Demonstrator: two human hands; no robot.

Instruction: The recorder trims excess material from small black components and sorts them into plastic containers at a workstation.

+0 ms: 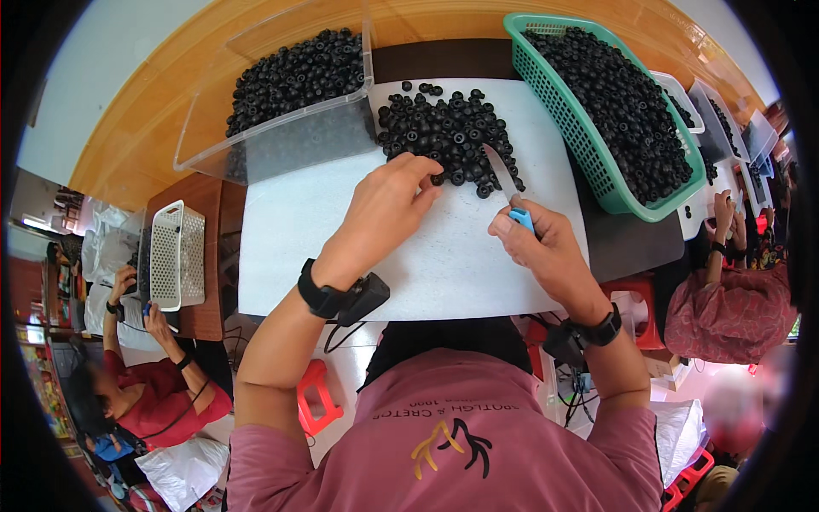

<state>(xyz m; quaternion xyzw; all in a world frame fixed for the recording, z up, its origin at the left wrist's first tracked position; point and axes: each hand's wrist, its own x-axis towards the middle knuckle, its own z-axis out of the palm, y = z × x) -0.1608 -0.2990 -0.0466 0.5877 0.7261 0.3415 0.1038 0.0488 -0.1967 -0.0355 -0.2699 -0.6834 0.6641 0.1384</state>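
A loose pile of small black ring-shaped pieces [456, 136] lies on a white board [299, 239] in front of me. My left hand [386, 205] is at the pile's near left edge, thumb and fingertips drawn together on one black ring-shaped piece [437, 179]. In my right hand [546, 243] is a small knife [502, 167], its blue handle inside my closed fingers. The blade points up and away, over the pile's right side. Part of the handle is hidden by my fingers.
Behind the board, a clear plastic box [341, 128] at left and a green basket [554, 107] at right hold many black pieces. A white basket [192, 256] stands on a brown table, left, beside a person in red [162, 397]. Another person [729, 311] works at right.
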